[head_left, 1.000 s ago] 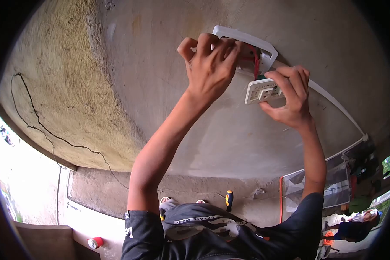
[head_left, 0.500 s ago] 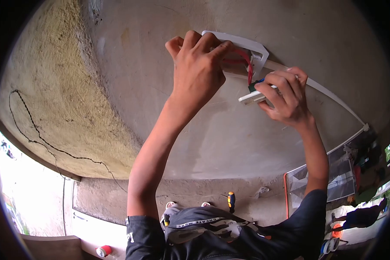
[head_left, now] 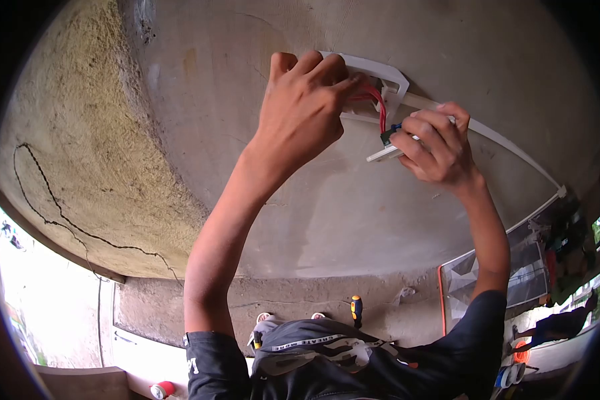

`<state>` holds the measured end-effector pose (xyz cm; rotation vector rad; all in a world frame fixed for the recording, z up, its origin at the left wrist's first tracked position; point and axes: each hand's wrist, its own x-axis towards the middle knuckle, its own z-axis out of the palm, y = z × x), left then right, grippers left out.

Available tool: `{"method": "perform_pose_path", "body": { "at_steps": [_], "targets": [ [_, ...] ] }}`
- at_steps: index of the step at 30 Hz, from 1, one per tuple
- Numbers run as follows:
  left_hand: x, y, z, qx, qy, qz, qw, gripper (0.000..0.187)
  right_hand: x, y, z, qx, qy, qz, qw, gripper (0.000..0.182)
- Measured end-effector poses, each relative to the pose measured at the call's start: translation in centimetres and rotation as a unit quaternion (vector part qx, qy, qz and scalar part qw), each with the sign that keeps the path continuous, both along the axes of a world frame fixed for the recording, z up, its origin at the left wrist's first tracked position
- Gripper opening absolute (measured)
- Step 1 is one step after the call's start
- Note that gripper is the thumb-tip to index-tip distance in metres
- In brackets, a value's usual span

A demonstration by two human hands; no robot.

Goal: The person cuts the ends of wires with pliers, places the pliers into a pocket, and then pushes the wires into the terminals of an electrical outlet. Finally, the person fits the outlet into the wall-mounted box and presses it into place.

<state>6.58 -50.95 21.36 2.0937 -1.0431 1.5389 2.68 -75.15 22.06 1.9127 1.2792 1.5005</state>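
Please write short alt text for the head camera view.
Right hand holds a white socket plate off a concrete wall; left hand reaches the red wires at the white wall box.

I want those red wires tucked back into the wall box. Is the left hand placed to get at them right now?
Probably yes. The left hand has its fingertips at the wall box where the red wires emerge, with nothing between. The right hand holds the socket plate off to the side.

A bare, rough-plastered concrete wall (head_left: 353, 220) carries a white socket mounting frame (head_left: 387, 75), with white cable trunking (head_left: 513, 150) running from it across the surface; a dark crack (head_left: 60, 213) snakes through the plaster at left.
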Motion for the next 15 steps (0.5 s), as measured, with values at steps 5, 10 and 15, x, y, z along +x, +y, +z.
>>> {"method": "perform_pose_path", "body": {
  "at_steps": [5,10,15],
  "targets": [
    [0.25,0.02,-0.02,-0.013,0.004,-0.013,1.0,0.044,-0.04,-0.09,0.1,-0.004,0.007,-0.005,1.0,0.026],
    [0.82,-0.11,0.32,-0.032,0.022,-0.06,0.997,0.042,-0.11,0.0,0.56,-0.001,0.016,0.004,1.0,0.035],
    [0.68,-0.53,0.37,-0.034,0.004,-0.034,0.999,0.042,-0.35,0.13,0.5,-0.013,0.017,0.006,1.0,0.035]
  ]
}}
